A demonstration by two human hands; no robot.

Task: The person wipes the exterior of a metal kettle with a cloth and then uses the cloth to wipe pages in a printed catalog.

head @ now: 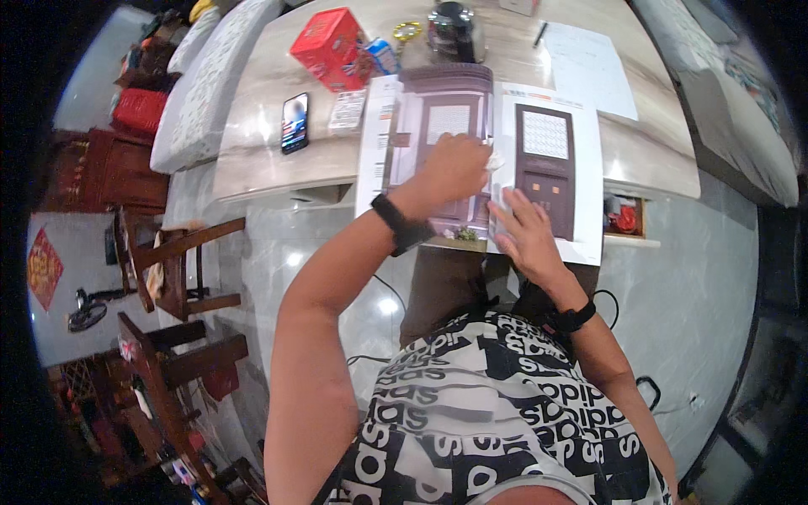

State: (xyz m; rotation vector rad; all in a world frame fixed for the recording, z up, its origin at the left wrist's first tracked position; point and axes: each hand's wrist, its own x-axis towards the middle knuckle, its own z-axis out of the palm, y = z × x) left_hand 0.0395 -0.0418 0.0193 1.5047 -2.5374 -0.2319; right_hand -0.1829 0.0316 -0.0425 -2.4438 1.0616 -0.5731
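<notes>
An open catalogue with pictures of brown doors lies across the front of the marble-patterned table, reaching past its near edge above my knees. My left hand is bent over the fold, its fingers closed on a crumpled white wad, perhaps tissue. That wad touches the inner margin of the right page. Lower down, my right hand rests with spread fingers on the right page beside the fold. It holds nothing. Each wrist wears a dark band.
On the table are a phone with its screen lit, a red box, a small blue carton, a yellow-rimmed magnifying glass, a kettle, paper sheets and a pen. An open drawer juts out at right.
</notes>
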